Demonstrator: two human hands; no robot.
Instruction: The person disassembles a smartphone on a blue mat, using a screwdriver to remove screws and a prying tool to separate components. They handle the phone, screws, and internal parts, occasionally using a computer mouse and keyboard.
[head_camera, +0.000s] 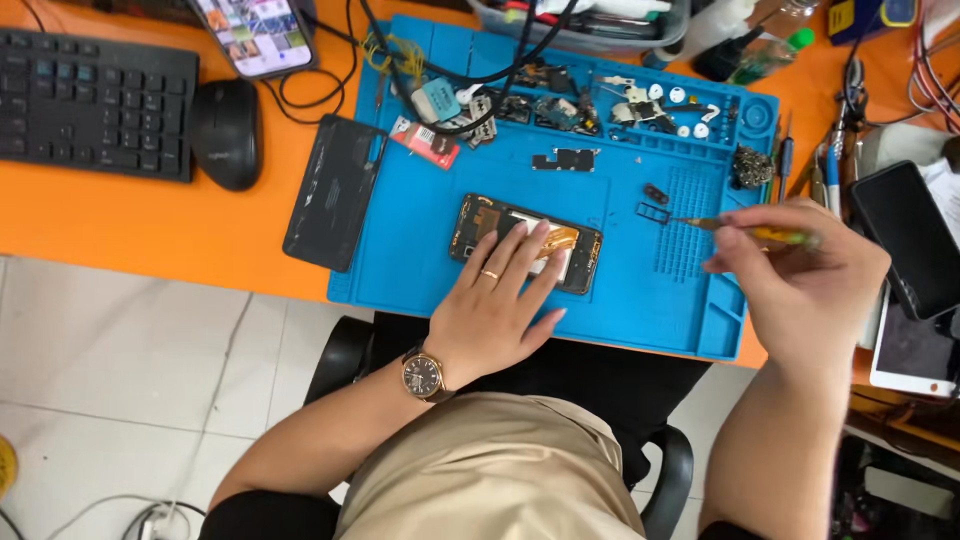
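An opened phone (480, 222) with its back off lies on a blue work mat (420, 250). My left hand (500, 305), with a ring and a wristwatch, rests flat on the phone, fingers spread over its right half. My right hand (790, 275) holds a yellow-handled screwdriver (760, 234) whose tip points left at a small black tray part (652, 211) on the mat. Another small black part (656, 193) lies just above it.
A black phone panel (335, 190) overlaps the mat's left edge. A black keyboard (95, 105), a mouse (226, 133) and a lit phone (258, 32) sit at the left. Loose parts and cables fill the mat's top; tools and two devices (910, 240) lie right.
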